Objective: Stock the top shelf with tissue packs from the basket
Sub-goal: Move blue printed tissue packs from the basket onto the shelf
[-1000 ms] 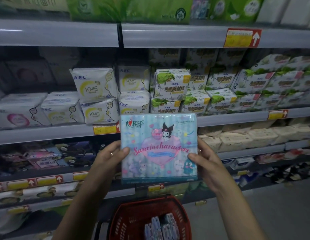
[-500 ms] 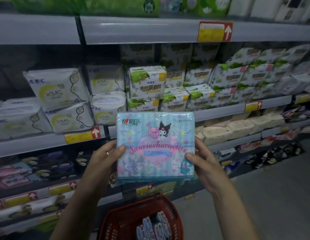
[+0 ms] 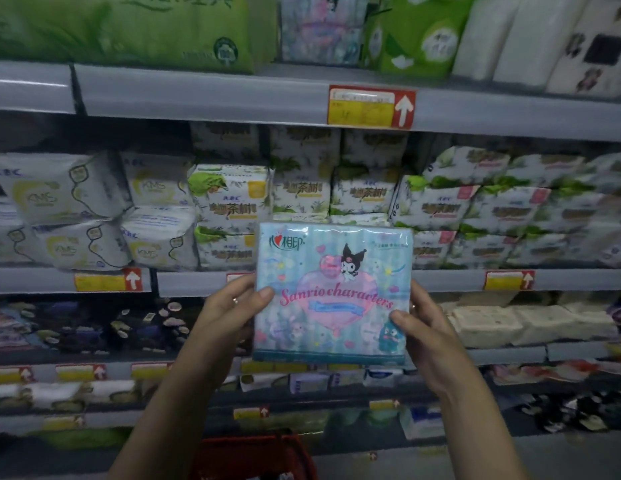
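A pale blue tissue pack printed with "Sanrio characters" is held upright in front of the shelves, at about the second shelf's height. My left hand grips its left edge, thumb on the front. My right hand grips the right edge the same way. The top shelf runs across above, and a matching blue pack stands on it between green packs. The red basket shows at the bottom edge below my arms, with its contents mostly out of view.
Green tissue bundles and white packs fill the top shelf on either side of the blue pack. White and green pad packs crowd the second shelf. Lower shelves hold more goods. Grey floor lies at the bottom right.
The view has tilted up, bringing the top shelf's goods into sight and pushing the basket to the bottom edge. Both hands still hold the pack, which now sits a little higher against the shelves.
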Demonstrator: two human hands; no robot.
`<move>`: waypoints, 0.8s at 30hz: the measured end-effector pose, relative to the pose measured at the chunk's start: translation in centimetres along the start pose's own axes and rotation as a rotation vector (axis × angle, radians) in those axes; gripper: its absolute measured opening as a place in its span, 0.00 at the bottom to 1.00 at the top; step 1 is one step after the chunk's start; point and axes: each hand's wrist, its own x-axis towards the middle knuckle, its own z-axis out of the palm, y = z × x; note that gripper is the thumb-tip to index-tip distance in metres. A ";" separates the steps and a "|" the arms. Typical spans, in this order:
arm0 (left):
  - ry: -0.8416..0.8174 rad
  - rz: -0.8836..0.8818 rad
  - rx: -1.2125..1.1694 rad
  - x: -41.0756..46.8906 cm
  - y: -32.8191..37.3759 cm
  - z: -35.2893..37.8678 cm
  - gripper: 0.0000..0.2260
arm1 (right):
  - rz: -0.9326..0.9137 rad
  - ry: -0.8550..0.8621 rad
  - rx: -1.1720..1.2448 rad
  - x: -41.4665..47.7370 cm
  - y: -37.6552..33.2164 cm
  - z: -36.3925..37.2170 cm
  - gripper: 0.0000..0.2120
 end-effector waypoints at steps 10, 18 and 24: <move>0.121 0.090 0.013 0.3 1.0 6.0 0.34 | 0.011 -0.155 -0.030 2.4 -3.5 -5.2 0.34; 0.110 0.130 0.012 -0.2 3.1 6.3 0.32 | -0.028 -0.226 0.002 3.6 -5.0 -4.8 0.33; 0.063 0.186 0.095 0.0 6.2 5.1 0.35 | -0.102 -0.259 0.044 4.6 -6.1 -3.3 0.28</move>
